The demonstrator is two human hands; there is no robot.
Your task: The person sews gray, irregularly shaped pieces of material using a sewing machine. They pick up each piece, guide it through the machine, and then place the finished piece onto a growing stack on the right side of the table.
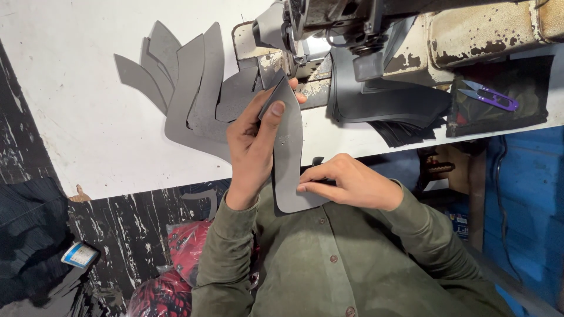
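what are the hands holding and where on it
Both hold one grey cut piece: left hand pinches its upper end, right hand grips its lower edge.

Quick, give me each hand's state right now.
Left hand: closed on the upper end of the grey cut piece.
Right hand: fingers pinching the same piece's lower edge.

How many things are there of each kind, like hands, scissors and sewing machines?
Hands: 2 (left hand, right hand)
Grey piece being held: 1
Purple thread snips: 1
Sewing machine: 1
Total: 5
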